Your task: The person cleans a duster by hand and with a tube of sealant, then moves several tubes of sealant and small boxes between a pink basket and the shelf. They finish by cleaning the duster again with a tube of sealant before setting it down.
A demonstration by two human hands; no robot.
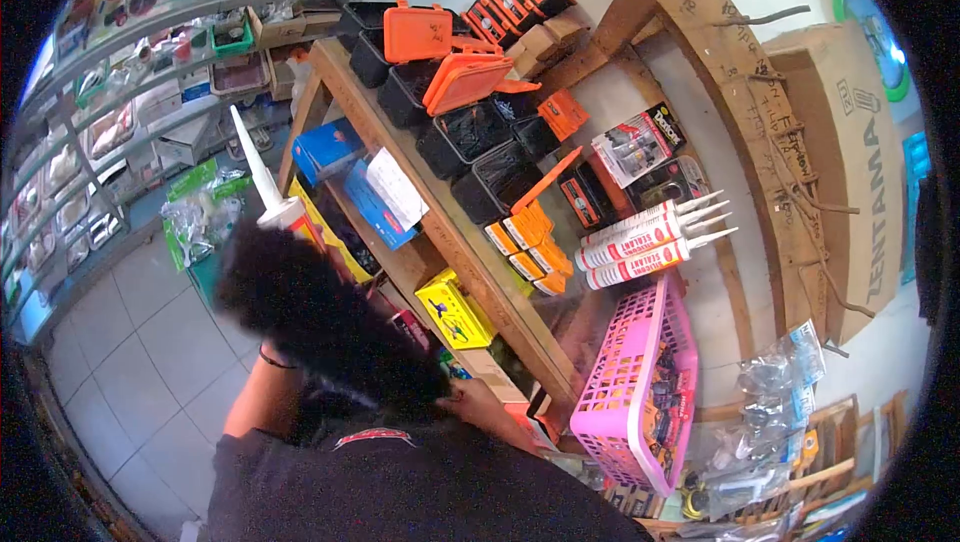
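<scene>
A black fluffy duster point(320, 307) lies across the view in front of my chest. At its lower right end my right hand point(470, 404) is closed around it. My left forearm point(262, 392), with a dark band at the wrist, rises on the left, and the duster hides that hand's fingers. Above the duster stands a white sealant tube point(284, 214) with a long tapered nozzle; its lower part is hidden behind the duster.
A wooden shelf point(450, 252) holds black bins with orange lids point(418, 34), several silicone sealant tubes point(635, 254) and a pink basket point(615, 372). A yellow box point(455, 310) is on a lower level. Metal racks point(100, 142) of small goods line the left, above floor tiles point(140, 382).
</scene>
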